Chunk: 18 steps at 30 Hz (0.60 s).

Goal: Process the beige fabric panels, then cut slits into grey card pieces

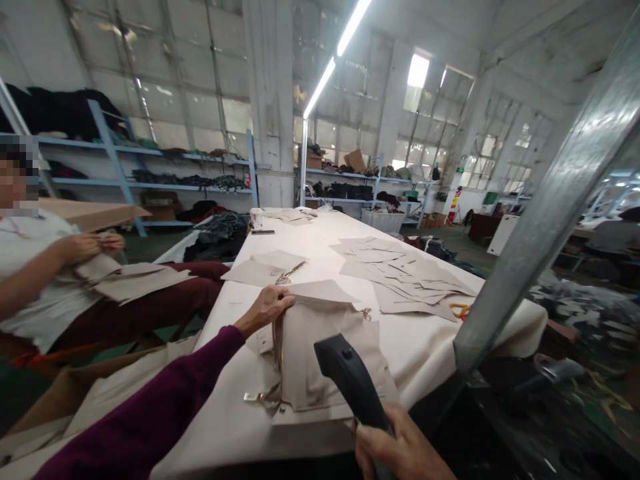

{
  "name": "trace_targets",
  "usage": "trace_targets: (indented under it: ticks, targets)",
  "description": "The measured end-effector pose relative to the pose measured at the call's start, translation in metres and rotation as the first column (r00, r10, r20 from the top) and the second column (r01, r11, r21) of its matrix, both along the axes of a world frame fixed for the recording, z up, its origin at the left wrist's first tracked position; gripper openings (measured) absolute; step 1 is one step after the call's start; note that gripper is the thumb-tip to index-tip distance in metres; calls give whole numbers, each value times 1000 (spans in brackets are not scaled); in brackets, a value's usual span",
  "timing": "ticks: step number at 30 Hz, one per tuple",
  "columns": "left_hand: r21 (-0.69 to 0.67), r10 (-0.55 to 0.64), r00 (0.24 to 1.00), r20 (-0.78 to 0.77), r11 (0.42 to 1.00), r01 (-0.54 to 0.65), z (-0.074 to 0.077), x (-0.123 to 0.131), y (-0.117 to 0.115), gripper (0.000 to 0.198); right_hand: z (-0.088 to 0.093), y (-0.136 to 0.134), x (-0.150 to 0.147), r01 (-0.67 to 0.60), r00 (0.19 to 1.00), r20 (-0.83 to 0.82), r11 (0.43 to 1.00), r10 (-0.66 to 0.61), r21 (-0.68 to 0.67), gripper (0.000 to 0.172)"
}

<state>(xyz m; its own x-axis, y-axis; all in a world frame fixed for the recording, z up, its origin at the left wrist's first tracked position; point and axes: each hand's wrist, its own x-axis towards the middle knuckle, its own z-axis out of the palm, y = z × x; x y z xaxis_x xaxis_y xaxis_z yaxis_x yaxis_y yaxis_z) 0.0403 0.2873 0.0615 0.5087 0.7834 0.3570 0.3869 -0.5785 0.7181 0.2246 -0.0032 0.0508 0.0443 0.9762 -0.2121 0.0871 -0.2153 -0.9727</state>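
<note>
My left hand is closed on the upper left corner of a stack of beige fabric pieces. The stack lies on the cloth-covered table in front of me, and a strap end with a metal fitting sticks out on its near left side. In my right hand is a black handheld tool, shaped like a clipper, gripped by its handle. The tool's wide head hovers over or against the right part of the stack; contact cannot be made out.
Flat beige cut pieces spread over the table's right side, with orange-handled scissors close by. A metal post rises at the right edge. At left, a seated co-worker handles beige fabric. Blue shelves stand behind.
</note>
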Motion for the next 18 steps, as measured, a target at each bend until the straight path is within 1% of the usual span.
trace_targets:
  ticks: [2,4,8,12,15,18]
  targets:
    - [-67,32,998,55,997,-29,8,-8,-15,27,5,12,-11,-81,987,-140,996,83,22,33]
    - [-133,64,990,124,990,-48,10,-14,-28,29,10,27,-20,-108,965,-233,993,116,48,32]
    - [-247,115,958,264,968,-48,7,-20,-46,34,18,61,-32,-148,954,-249,984,168,96,33]
    - [-307,128,917,379,952,-6,5,-23,-56,37,26,92,-38,-164,931,-304,977,200,139,31]
    - [-343,141,879,455,939,27,3,-25,-60,39,28,100,-41,-176,929,-299,970,220,166,32]
    - [-364,153,847,508,930,50,-1,-25,-60,40,25,95,-45,-174,945,-250,971,212,166,32]
